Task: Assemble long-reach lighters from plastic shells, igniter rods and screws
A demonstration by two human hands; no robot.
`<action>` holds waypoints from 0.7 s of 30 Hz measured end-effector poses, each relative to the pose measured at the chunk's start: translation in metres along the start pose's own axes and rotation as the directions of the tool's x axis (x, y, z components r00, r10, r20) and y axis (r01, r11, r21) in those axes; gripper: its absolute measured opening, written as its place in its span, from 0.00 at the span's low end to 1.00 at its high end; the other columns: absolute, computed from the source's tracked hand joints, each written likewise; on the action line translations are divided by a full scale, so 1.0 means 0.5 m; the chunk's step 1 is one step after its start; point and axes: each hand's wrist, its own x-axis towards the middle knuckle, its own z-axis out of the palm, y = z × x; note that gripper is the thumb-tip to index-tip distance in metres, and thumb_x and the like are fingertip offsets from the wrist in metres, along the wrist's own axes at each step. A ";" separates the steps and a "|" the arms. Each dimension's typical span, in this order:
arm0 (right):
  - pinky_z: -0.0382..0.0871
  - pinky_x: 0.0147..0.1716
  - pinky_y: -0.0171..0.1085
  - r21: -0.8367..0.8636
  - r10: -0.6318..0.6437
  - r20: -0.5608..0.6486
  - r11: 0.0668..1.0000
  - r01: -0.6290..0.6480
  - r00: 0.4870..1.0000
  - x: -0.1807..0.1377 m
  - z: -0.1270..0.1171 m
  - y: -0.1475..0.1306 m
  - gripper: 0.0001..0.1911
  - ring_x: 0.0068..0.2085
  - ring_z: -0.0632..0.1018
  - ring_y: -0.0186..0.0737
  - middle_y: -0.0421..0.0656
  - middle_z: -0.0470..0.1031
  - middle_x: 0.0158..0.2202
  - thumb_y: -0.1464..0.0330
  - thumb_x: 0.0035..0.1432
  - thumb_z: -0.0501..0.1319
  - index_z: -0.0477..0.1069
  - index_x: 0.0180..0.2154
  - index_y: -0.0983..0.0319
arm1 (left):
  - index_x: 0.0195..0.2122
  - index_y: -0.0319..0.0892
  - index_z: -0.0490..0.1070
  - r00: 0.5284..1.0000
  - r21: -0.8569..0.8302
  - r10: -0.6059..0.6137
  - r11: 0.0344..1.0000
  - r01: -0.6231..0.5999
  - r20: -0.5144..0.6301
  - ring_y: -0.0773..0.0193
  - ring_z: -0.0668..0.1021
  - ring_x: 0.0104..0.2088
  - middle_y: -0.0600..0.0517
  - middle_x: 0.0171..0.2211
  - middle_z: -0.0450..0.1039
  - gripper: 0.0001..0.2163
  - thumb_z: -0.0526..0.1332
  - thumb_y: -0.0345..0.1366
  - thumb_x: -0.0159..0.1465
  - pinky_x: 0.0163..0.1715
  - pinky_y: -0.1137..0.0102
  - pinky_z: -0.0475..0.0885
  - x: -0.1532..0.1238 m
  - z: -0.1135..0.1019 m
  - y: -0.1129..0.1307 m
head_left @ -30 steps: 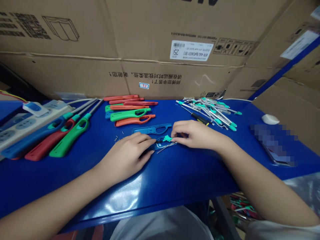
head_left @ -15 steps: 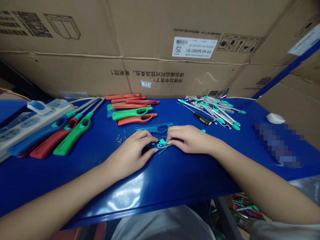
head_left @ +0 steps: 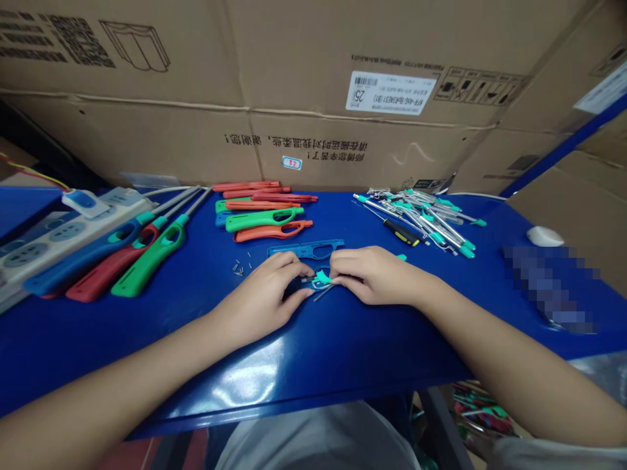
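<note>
Between my hands on the blue table is a partly hidden blue lighter shell half (head_left: pixel 321 268) with a teal trigger (head_left: pixel 321 280), thin wires and a grey rod at its front. My left hand (head_left: pixel 272 286) curls its thumb and fingers round the left end of this lighter. At its right end, my right hand (head_left: pixel 375 275) pinches the lighter part, fingertips close to the trigger and wires. Just behind my hands lies another blue shell half (head_left: pixel 306 249), with a trigger opening. Exactly which parts the fingertips touch is hidden.
Small screws (head_left: pixel 238 268) lie left of my hands. Coloured shell halves (head_left: pixel 264 220) are stacked behind. Long-nosed lighters (head_left: pixel 147 264) rest by a power strip (head_left: pixel 63 235) at left. Metal lighter tubes (head_left: pixel 431 219) and a screwdriver (head_left: pixel 399 230) lie back right. A cardboard box (head_left: pixel 304 78) walls the back.
The view has shifted slightly, so the scene sits a little further right. My hands keep nearly the same hold on the lighter, with only slight finger movement.
</note>
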 end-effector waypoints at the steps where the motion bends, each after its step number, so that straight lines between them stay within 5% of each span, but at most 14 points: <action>1: 0.61 0.34 0.35 -0.027 -0.007 0.006 1.000 0.007 1.000 0.000 0.000 -0.002 0.08 0.36 0.73 0.37 0.42 0.74 0.36 0.72 0.69 0.55 0.71 0.36 0.62 | 0.47 0.39 0.75 1.000 0.007 0.004 1.000 -0.004 -0.004 0.52 0.76 0.49 0.46 0.44 0.75 0.09 0.63 0.35 0.69 0.53 0.55 0.73 0.000 0.001 0.001; 11: 0.59 0.31 0.37 -0.373 0.020 0.161 0.927 0.042 0.987 0.004 -0.012 -0.047 0.08 0.38 0.76 0.41 0.47 0.78 0.39 0.76 0.65 0.56 0.75 0.39 0.64 | 0.62 0.38 0.68 0.993 0.263 0.101 0.958 -0.114 0.065 0.51 0.74 0.45 0.43 0.43 0.71 0.18 0.54 0.34 0.74 0.47 0.55 0.75 -0.010 0.000 0.021; 14: 0.63 0.33 0.37 -0.293 0.055 0.049 0.955 -0.038 0.997 0.001 -0.015 -0.035 0.11 0.38 0.78 0.40 0.45 0.79 0.41 0.69 0.70 0.55 0.76 0.40 0.62 | 0.64 0.40 0.68 0.984 0.360 0.137 0.917 -0.170 0.115 0.51 0.73 0.44 0.43 0.44 0.70 0.19 0.52 0.33 0.74 0.44 0.55 0.76 -0.010 0.003 0.021; 18: 0.68 0.37 0.36 -0.196 0.160 -0.188 0.961 -0.196 0.969 -0.004 -0.016 0.005 0.19 0.45 0.80 0.42 0.45 0.79 0.50 0.72 0.70 0.53 0.71 0.59 0.58 | 0.66 0.40 0.66 0.976 0.439 0.164 0.873 -0.212 0.145 0.50 0.73 0.46 0.41 0.47 0.70 0.21 0.52 0.29 0.73 0.45 0.55 0.75 -0.010 0.006 0.019; 21: 0.70 0.38 0.37 -0.204 0.207 -0.207 0.947 -0.249 0.956 -0.003 -0.011 0.027 0.23 0.48 0.79 0.44 0.47 0.75 0.54 0.74 0.69 0.53 0.69 0.62 0.56 | 0.67 0.39 0.65 0.972 0.468 0.163 0.855 -0.225 0.169 0.49 0.73 0.47 0.39 0.48 0.70 0.22 0.52 0.27 0.71 0.44 0.55 0.75 -0.012 0.004 0.023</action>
